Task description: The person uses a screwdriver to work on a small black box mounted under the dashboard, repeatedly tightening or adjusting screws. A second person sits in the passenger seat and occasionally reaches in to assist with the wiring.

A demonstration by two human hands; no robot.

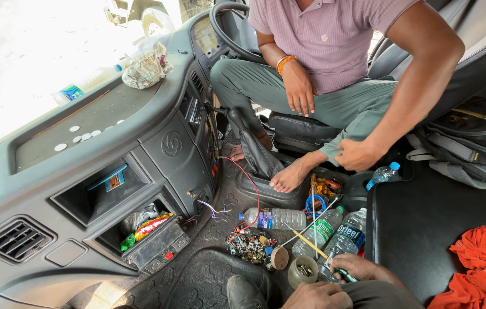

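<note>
Head view, looking down into a vehicle cab footwell. Right hand [363, 268], lower centre-right of frame, is curled closed around the green handle of a screwdriver [318, 250], whose yellowish shaft slants up-left above a small round tin [302, 271] of loose hardware. Left hand [318, 296], at the bottom edge, rests closed on the knee; whether it grips anything cannot be told.

Judgement: the tool is held far back, so the tip will wander; steadying the shaft nearer the tin would give finer control among small parts.

Screwdriver looks slim and long, with its tip near the plastic bottles [334, 232] lying mid-frame. A pile of mixed small parts [250, 245] sits just left of the tin. A second person's hand [358, 154] rests at the seat edge, centre-right.
</note>
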